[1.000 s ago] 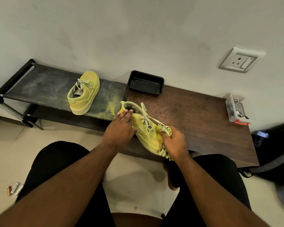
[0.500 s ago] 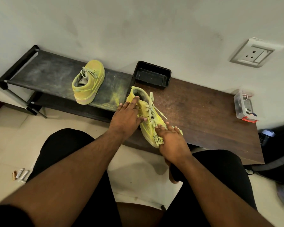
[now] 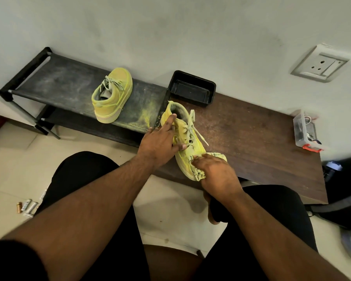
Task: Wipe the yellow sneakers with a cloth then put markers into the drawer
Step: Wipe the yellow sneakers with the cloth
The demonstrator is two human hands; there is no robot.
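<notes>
Pale wall rises behind one brown wooden table (image 3: 251, 138), and we place everything else by that table. Against its left end stands one dark shoe rack (image 3: 69, 88), its top shelf dusted with yellow powder. Two yellow sneakers show. One sneaker (image 3: 111, 94) sits upright on the rack's top shelf, well apart from the hands. The other sneaker (image 3: 185, 142) lies on the table's front left corner, toe toward us. One black tray (image 3: 192, 89) rests at the table's back left, just beyond that sneaker's heel. One clear plastic box (image 3: 306, 131) with a red clasp sits at the table's right end. One wall socket (image 3: 320, 63) is mounted above that right end.

Our left hand (image 3: 160, 140) has its grip wrapped over the near sneaker's side, forefinger reaching up to the collar. Our right hand (image 3: 217, 173) presses one yellow patterned cloth (image 3: 197, 171) against the toe, fingers curled over it. A few batteries (image 3: 26, 206) lie on the floor, far left of the table.
</notes>
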